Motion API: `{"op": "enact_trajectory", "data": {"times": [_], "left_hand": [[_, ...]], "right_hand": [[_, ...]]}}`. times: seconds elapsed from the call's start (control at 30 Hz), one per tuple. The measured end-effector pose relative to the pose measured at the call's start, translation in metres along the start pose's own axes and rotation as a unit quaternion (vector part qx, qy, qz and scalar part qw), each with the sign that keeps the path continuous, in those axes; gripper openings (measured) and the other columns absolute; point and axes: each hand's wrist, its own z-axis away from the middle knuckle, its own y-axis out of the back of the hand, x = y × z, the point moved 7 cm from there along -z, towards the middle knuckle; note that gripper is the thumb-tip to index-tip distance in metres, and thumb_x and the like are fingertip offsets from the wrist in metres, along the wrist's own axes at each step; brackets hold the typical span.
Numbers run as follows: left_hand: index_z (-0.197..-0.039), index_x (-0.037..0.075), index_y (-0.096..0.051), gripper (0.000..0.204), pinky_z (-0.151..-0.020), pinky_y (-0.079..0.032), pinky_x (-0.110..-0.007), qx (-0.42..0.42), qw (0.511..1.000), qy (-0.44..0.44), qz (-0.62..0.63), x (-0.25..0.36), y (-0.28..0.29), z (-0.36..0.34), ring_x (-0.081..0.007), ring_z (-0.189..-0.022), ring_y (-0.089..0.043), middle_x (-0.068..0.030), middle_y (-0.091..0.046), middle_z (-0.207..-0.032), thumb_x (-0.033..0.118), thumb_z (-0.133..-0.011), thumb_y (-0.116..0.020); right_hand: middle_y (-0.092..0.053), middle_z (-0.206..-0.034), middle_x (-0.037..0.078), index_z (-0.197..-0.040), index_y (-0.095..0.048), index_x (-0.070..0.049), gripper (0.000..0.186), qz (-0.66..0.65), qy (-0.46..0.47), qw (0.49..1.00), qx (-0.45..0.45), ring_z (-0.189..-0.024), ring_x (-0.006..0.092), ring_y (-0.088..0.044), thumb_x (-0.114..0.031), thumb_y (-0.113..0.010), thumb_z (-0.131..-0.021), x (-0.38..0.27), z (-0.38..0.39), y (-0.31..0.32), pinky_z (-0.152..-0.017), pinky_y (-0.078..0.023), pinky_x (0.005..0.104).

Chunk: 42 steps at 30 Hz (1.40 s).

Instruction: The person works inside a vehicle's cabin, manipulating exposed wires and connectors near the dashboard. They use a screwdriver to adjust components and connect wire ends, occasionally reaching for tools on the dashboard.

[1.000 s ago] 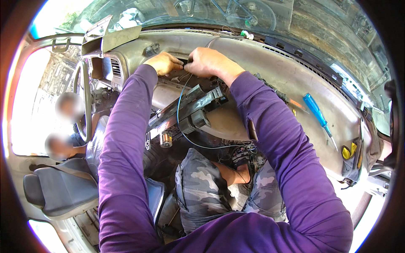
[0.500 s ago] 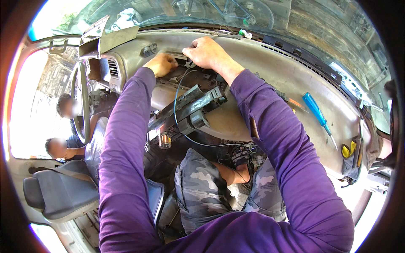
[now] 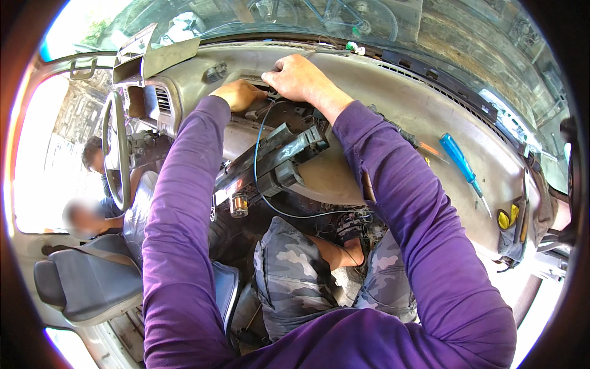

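Both my hands work at an opening in the top of the dashboard. My left hand reaches in from the left, its fingers closed near the wire's upper end; whatever they pinch is too small to make out. Just to the right, my right hand is curled over the opening's edge, its fingertips hidden. A thin pale-blue wire drops from between the hands, past a black plastic housing, then bends right near my feet. Below that housing hangs a small cylindrical part with a coppery inside.
On the right of the dashboard lie a blue-handled screwdriver, an orange-handled tool and a pouch with yellow-and-black handles. The steering wheel and a grey seat are left. Two people are outside the left door.
My left hand has moved slightly right, its fingers now closer to the right hand and the wire's end. The right hand has shifted slightly left.
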Motion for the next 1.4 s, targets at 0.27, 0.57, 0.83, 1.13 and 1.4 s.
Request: {"op": "enact_trajectory", "data": {"times": [0.27,0.57,0.83,1.13,1.4], "left_hand": [[-0.109,0.01,-0.078,0.032,-0.09,-0.052,-0.044,0.052,0.996,-0.012,0.069,-0.007,-0.004,-0.009,-0.0364,-0.097,-0.071,-0.0203,-0.074,-0.103,0.034,-0.089,-0.071],[-0.113,-0.001,-0.072,0.033,-0.09,-0.051,-0.043,0.094,0.994,-0.024,0.058,-0.015,-0.014,-0.02,-0.0349,-0.099,-0.071,-0.0231,-0.074,-0.106,0.021,-0.089,-0.067],[-0.1,-0.003,-0.074,0.03,-0.075,-0.052,-0.041,0.001,0.973,0.018,0.229,-0.019,-0.014,-0.005,-0.0282,-0.083,-0.071,-0.0202,-0.074,-0.093,0.024,-0.091,-0.064],[-0.1,0.004,-0.077,0.028,-0.072,-0.054,-0.042,-0.04,0.996,-0.066,0.041,-0.003,-0.009,-0.015,-0.0335,-0.091,-0.072,-0.021,-0.073,-0.1,0.02,-0.086,-0.059],[-0.103,0.004,-0.077,0.028,-0.08,-0.056,-0.047,-0.066,0.98,-0.098,-0.162,0.04,0.014,-0.006,-0.0373,-0.094,-0.072,-0.0223,-0.073,-0.104,0.019,-0.087,-0.058]], "right_hand": [[-0.073,-0.109,0.023,-0.11,-0.074,0.0,0.046,-0.015,0.008,1.0,-0.002,-0.106,0.0402,-0.069,-0.039,-0.063,-0.089,-0.004,0.0,-0.005,-0.093,-0.054,0.0458],[-0.073,-0.099,0.025,-0.102,-0.075,0.004,0.048,-0.012,0.024,0.999,0.02,-0.097,0.039,-0.071,-0.042,-0.065,-0.089,0.0,-0.002,-0.006,-0.087,-0.055,0.0437],[-0.075,-0.106,0.022,-0.112,-0.074,0.0,0.041,-0.003,0.082,0.993,-0.084,-0.1,0.033,-0.072,-0.034,-0.066,-0.091,-0.011,0.004,-0.018,-0.09,-0.054,0.0421],[-0.075,-0.111,0.017,-0.117,-0.075,-0.006,0.039,0.085,0.067,0.957,-0.269,-0.101,0.0318,-0.071,-0.029,-0.063,-0.087,-0.014,0.023,-0.044,-0.09,-0.054,0.0414],[-0.073,-0.112,0.021,-0.108,-0.077,-0.003,0.038,0.232,0.001,0.948,-0.217,-0.104,0.0354,-0.071,-0.024,-0.06,-0.083,-0.017,0.029,-0.037,-0.088,-0.055,0.0442]]}}
